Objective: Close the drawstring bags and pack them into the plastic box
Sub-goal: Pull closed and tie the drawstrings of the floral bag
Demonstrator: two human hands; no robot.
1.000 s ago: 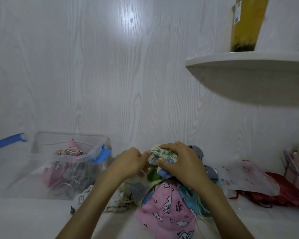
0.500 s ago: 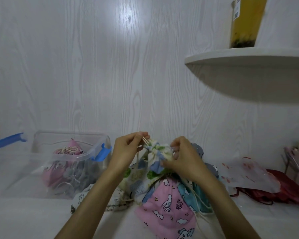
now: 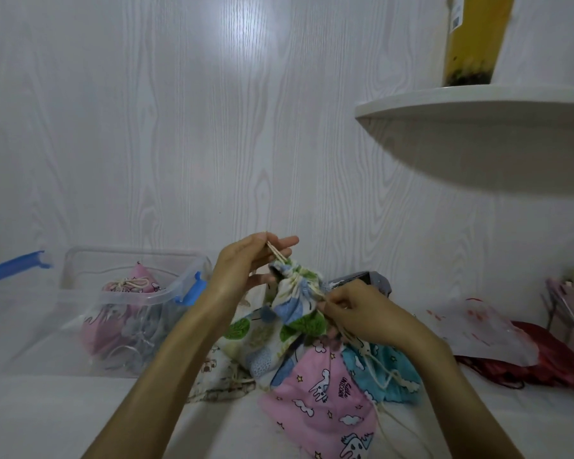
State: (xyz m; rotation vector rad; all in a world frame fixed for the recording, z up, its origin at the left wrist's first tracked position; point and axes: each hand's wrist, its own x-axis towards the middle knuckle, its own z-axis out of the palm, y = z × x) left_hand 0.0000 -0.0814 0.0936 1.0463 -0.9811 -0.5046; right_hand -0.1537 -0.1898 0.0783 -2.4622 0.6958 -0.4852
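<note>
- Lower centre: a pink cotton drawstring bag with unicorn print (image 3: 322, 402) and a blue star-print drawstring bag (image 3: 391, 369) lie loose on the white tabletop (image 3: 47, 419), not yet closed.
- Centre: the left hand (image 3: 242, 270) pinches a cream drawstring cord (image 3: 276, 252); the right hand (image 3: 362, 313) pinches the opposite cord. A second ago both hands cupped the green-and-blue patchwork drawstring bag (image 3: 295, 296); now they have drawn apart, cinching its neck nearly shut.
- Centre left, farther back: the clear plastic box with blue latches (image 3: 179, 286) holds a packed pink bag (image 3: 136, 283); this one likely goes in next.
</note>
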